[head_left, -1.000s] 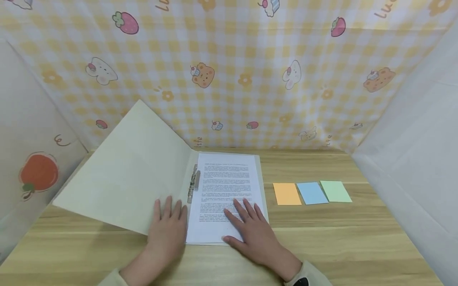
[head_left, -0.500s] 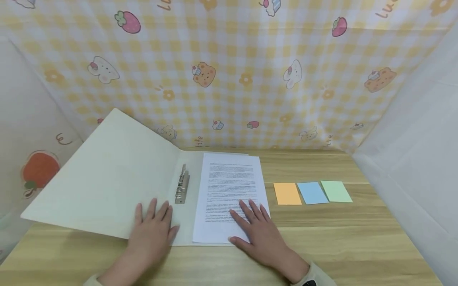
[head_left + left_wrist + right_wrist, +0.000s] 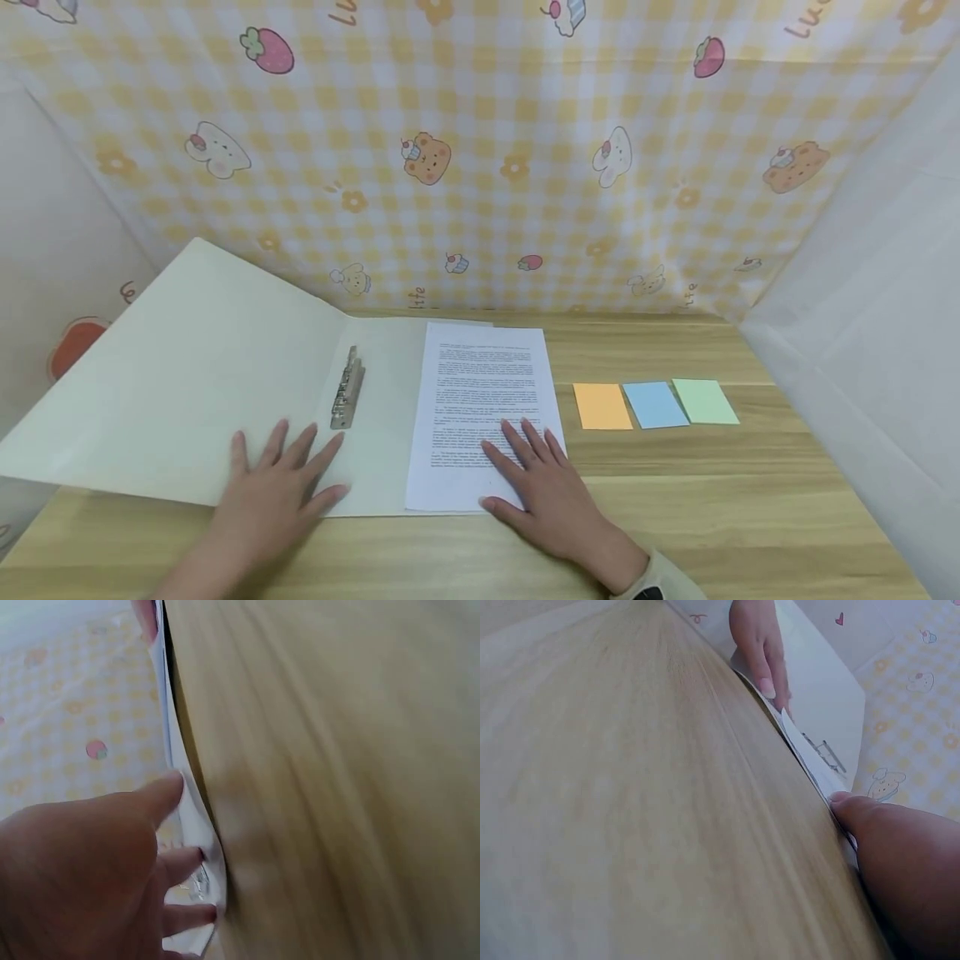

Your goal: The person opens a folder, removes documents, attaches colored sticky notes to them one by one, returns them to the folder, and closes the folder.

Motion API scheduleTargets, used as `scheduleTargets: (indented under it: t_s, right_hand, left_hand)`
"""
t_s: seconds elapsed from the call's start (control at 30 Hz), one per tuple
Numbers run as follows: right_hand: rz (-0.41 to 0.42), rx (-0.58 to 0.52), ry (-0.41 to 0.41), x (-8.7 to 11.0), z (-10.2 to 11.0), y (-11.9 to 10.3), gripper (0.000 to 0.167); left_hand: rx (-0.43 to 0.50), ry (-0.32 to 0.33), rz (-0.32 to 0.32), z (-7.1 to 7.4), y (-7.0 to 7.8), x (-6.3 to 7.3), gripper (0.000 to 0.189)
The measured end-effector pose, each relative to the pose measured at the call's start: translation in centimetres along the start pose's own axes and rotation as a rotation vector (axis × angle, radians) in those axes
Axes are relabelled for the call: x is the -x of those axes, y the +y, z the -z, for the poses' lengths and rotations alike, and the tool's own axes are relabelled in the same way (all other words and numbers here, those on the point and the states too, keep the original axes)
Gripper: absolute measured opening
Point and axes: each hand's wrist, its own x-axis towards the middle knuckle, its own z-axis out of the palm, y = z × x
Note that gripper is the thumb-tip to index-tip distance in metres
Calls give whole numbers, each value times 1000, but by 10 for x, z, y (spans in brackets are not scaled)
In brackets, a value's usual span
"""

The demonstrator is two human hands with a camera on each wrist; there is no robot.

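A cream folder (image 3: 172,375) lies spread on the table, its left cover raised and slanting toward the back left. Near its fold sits a metal clip (image 3: 347,392), apart from the papers. My left hand (image 3: 270,500), fingers spread, rests on the folder near its front edge, just below the clip. Printed sheets (image 3: 472,396) lie on the right, over the folder's right part and past its edge. On their lower right my right hand (image 3: 543,500) lies with fingers spread. In the right wrist view, a sheet corner (image 3: 799,739) lifts slightly between the hands.
Right of the sheets, an orange sticky note (image 3: 602,407), a blue one (image 3: 656,405) and a green one (image 3: 705,402) lie in a row on the wooden table (image 3: 712,517). A checked curtain (image 3: 480,167) hangs behind, and a white cloth (image 3: 855,292) stands at the right.
My left hand and the folder have slid left, the cover tilting lower. The sheets shifted slightly right, then stayed under my right hand, so the clip is now clear of them.
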Motion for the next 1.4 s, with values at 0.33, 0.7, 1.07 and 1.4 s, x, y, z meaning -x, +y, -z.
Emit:
scheduleTargets:
  t_s: [0.33,0.7,1.07,1.4]
  right_hand:
    - [9,10,10,1,0,-1,66]
    - [-1,-2,-2,1,1,-2,66]
    - [-3,4,-10,-1,2,0,66]
    - [14,8,13,-7,5,0,65]
  left_hand:
    - [-9,-14,12,-1,-39,8,72]
    - [-8,-40,22,-1,-81,18,74]
    - [-49,-83,17,4,-117,20,77]
    - [-89,-104,60,1,-132,25,83]
